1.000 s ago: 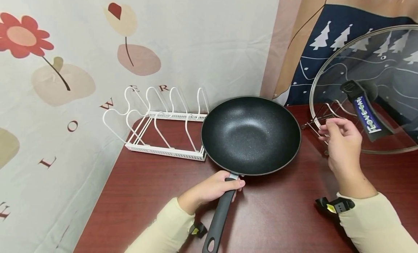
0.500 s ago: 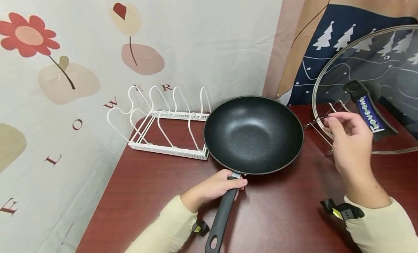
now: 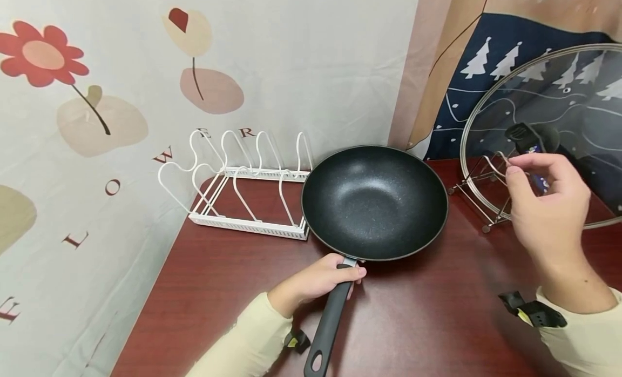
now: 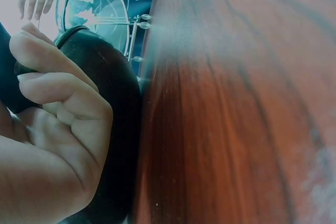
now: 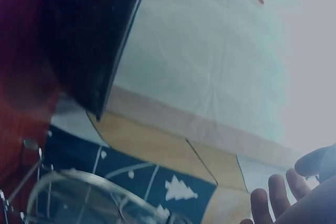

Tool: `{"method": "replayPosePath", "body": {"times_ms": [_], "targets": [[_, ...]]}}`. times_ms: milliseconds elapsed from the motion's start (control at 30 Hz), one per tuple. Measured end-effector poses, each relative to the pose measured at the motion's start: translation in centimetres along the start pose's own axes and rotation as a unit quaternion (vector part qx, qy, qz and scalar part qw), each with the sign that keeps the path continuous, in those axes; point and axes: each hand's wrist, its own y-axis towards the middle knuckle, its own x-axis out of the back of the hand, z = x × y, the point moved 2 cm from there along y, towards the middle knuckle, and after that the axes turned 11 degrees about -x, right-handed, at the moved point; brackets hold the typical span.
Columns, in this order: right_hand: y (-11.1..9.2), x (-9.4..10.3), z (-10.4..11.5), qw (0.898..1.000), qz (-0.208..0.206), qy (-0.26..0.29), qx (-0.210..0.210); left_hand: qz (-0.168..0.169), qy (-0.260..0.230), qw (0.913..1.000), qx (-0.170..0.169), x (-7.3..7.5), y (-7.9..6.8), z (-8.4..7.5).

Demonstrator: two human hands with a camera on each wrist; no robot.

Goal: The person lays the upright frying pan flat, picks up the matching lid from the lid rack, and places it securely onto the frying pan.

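Observation:
A black wok (image 3: 374, 201) rests on the table, its dark handle (image 3: 328, 325) pointing toward me. My left hand (image 3: 316, 280) grips that handle close to the metal collar, and its curled fingers also show in the left wrist view. A glass lid (image 3: 520, 99) with a metal rim stands upright in a small wire stand (image 3: 473, 201) at the right. My right hand (image 3: 551, 209) hovers in front of the lid, fingers loosely bent, holding nothing. It hides most of the lid's black handle (image 3: 522, 135) and its blue label in the head view.
A white rack (image 3: 250, 226) with several wire dividers stands left of the wok, close against it. Behind runs a curtain (image 3: 311, 64) with flower prints. Red-brown tabletop (image 3: 413, 317) lies in front of the wok.
My right hand has moved to the right, across the front of the lid's handle. The left hand, wok, rack and lid have stayed put; the view has shifted slightly.

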Motion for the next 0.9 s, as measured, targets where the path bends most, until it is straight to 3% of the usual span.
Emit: {"method": "replayPosePath", "body": {"times_ms": [167, 300, 467, 700, 900], "targets": [[0.7, 1.5, -0.1, 0.998, -0.039, -0.047, 0.009, 0.000, -0.009, 1.0000, -0.001, -0.1, 0.0, -0.1], [1.2, 2.2, -0.7, 0.996, -0.046, -0.078, 0.001, -0.006, -0.011, 0.9999, 0.002, -0.1, -0.1, 0.0], [1.7, 3.0, -1.8, 0.993, -0.046, -0.106, -0.017, -0.004, -0.008, 1.0000, 0.002, -0.1, -0.1, 0.0], [2.6, 3.6, -3.6, 0.989, -0.044, -0.123, -0.073, 0.004, 0.007, 0.9999, -0.007, 0.0, 0.1, 0.0], [3.0, 3.5, -4.5, 0.981, -0.003, -0.151, -0.119, 0.006, 0.004, 0.9999, -0.008, 0.0, 0.2, 0.1]]}}
